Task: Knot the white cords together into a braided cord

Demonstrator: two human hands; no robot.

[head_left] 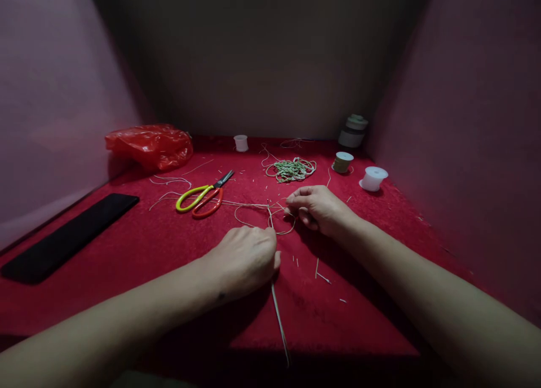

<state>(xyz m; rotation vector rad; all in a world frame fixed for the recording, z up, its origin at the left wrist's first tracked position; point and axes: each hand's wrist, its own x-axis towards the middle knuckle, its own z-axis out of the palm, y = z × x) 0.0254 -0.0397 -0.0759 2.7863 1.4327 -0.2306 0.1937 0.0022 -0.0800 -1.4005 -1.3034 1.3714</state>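
Pale thin cords (276, 306) run under my left hand (249, 255), which is closed around them, and trail down past the table's front edge. Just beyond that hand the cords cross and form loose loops (242, 220) on the red cloth. My right hand (310, 204) pinches a strand of the cord at the right of the loops, thumb and fingertips together. Long ends of cord stretch left, passing by a pair of scissors (207, 196) with one yellow and one red handle. The scissors lie slightly open, blades pointing away.
Behind the hands lies a heap of green braided cord (291, 170). Spools stand at the right, one wound with olive thread (342, 162), one white (373, 179); a small white spool (240, 143) is at the back. A red plastic bag (150, 145) and a black flat object (71, 236) lie left.
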